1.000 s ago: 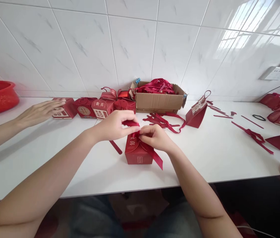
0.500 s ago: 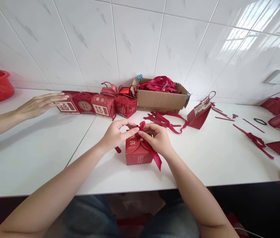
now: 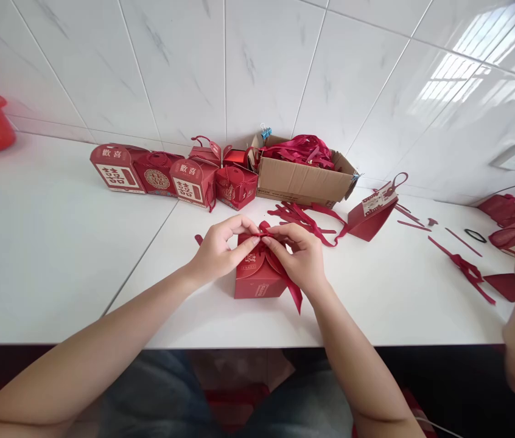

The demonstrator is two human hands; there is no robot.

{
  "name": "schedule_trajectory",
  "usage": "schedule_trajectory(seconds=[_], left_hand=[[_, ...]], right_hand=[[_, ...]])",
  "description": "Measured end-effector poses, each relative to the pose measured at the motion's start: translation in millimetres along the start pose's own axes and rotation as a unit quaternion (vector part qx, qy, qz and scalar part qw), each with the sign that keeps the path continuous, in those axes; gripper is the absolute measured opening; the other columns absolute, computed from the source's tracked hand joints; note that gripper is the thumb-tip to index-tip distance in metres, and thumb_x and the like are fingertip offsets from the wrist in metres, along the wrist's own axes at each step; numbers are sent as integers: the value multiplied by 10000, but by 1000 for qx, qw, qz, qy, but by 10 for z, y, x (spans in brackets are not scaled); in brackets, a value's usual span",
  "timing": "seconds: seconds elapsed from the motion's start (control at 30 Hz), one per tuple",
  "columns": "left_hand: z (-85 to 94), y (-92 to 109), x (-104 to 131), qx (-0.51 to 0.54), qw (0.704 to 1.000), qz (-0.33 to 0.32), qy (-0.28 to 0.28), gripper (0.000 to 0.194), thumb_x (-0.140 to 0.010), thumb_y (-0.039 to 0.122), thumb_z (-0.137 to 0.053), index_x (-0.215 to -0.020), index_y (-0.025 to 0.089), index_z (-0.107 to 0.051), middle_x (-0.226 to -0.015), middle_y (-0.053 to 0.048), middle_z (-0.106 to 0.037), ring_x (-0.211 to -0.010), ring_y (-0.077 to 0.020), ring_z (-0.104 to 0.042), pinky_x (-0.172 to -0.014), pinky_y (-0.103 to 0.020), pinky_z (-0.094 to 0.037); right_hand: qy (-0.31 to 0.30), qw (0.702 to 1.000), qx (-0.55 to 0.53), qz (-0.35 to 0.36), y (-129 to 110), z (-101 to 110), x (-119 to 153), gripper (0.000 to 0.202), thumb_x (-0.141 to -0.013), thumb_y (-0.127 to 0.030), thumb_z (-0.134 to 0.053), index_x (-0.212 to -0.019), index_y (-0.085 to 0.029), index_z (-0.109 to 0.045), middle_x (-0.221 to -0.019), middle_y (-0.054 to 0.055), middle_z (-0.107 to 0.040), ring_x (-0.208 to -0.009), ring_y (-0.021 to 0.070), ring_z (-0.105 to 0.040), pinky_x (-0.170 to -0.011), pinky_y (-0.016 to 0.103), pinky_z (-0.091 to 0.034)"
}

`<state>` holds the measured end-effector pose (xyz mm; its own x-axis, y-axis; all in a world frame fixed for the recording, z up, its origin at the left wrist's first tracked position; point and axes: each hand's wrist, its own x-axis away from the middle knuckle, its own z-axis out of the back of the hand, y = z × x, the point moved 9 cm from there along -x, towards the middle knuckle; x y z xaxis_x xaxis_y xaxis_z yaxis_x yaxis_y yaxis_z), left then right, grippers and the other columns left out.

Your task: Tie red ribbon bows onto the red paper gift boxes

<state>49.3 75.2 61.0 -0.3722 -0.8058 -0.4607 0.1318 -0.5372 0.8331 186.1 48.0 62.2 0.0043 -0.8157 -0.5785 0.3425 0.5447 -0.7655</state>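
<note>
Pinching red ribbon in left hand and right hand over box, already folded closed; apparently mid-tie, not yet released; can't tell how tightly knotted

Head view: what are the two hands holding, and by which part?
The left hand and right hand pinch the red ribbon, where it gathers atop the red box. Which strand each holds cannot be told.

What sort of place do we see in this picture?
Probably a small indoor workspace, at home or in a workshop; I cannot tell which. The signs are the white table by a tiled wall, the red boxes and the carton of ribbons.
</note>
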Motion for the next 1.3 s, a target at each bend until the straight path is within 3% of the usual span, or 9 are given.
schedule_trajectory(seconds=[0.27, 0.57, 0.67, 0.8, 0.93, 1.13, 1.3], left_hand=[[-29, 35, 2, -39, 999, -30, 5, 97, -796, 231, -666, -799, 167, -594, -798, -17, -672, -762, -141, -639, -737, -263, -521], [-13, 79, 8, -64, 997, -42, 23, 19, -783, 154, -632, -781, 172, -629, -804, -22, -705, -772, -152, -662, -734, -265, -525], [8, 90, 0, -83, 995, -39, 31, 16, -785, 176, -634, -770, 177, -632, -798, -24, -706, -757, -153, -656, -741, -273, -528], [28, 85, -30, -92, 994, -39, 37, 42, -790, 176, -612, -754, 182, -633, -796, -27, -710, -774, -160, -658, -756, -280, -529], [5, 38, -87, -96, 994, -41, 26, 50, -795, 204, -629, -750, 187, -642, -812, -27, -713, -817, -171, -658, -838, -318, -512], [129, 48, -85, -117, 990, -35, 65, 133, -782, 284, -673, -790, 180, -591, -810, -15, -655, -801, -164, -618, -796, -309, -493], [36, 76, -20, -148, 989, -17, -24, 179, -761, 360, -702, -778, 183, -684, -834, -46, -671, -822, -202, -619, -818, -355, -490]], right_hand=[[13, 997, 61, 42, -77, 42, 9, 86, -826, -201, -659, -837, -229, -740, -833, 40, -697, -780, 167, -657, -683, 309, -547], [-94, 989, 115, 14, -16, 41, -17, 161, -754, -356, -760, -868, -242, -748, -866, 55, -677, -812, 210, -625, -758, 397, -514], [-79, 990, 119, 1, 13, 63, -12, 96, -809, -336, -696, -815, -250, -739, -980, 74, -659, -955, 241, -612, -859, 445, -494], [-69, 994, 66, -60, 110, 64, 0, 124, -822, -348, -669, -779, -244, -722, -1224, 78, -598, -1213, 273, -519, -1043, 496, -392], [-136, 978, -43, -151, 204, -88, 41, 245, -862, -417, -610, -755, -220, -709, -1351, 80, -539, -1347, 271, -422, -1089, 452, -361], [-129, 971, -101, -174, 226, -153, 61, 268, -869, -428, -597, -764, -216, -724, -1406, 72, -501, -1359, 264, -415, -1087, 430, -368], [-109, 971, -108, -182, 270, -161, 70, 266, -858, -428, -614, -741, -222, -736, -1396, 63, -518, -1351, 266, -426, -1105, 441, -357]])
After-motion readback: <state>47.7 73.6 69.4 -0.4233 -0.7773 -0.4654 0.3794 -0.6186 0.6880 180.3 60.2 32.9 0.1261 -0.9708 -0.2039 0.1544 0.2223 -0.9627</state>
